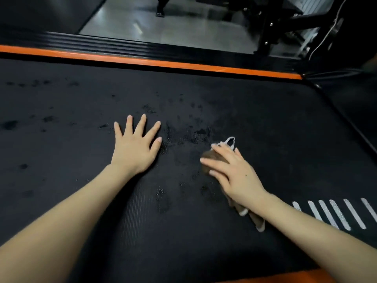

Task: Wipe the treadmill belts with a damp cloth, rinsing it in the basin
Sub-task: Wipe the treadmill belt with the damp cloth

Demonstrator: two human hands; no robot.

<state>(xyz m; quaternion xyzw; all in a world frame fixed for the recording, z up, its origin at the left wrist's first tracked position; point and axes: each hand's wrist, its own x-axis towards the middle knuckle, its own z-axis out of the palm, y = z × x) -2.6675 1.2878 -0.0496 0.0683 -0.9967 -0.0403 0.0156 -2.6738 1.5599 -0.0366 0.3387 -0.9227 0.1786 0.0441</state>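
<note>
Wiping looks partway: wet patches mark the middle of the belt (204,94), the rest seems mostly dry (no basin in view). The cloth (211,155) lies on the belt under the right hand (238,176), fingers (222,153) straight and pressing on top, its ends poking out past fingertips and wrist. The left hand (133,148) rests flat nearby, fingers spread wide

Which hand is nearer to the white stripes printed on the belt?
Right. The right hand, on the cloth, lies up and left of the white stripes; the left hand rests flat on the belt much farther left.
</note>
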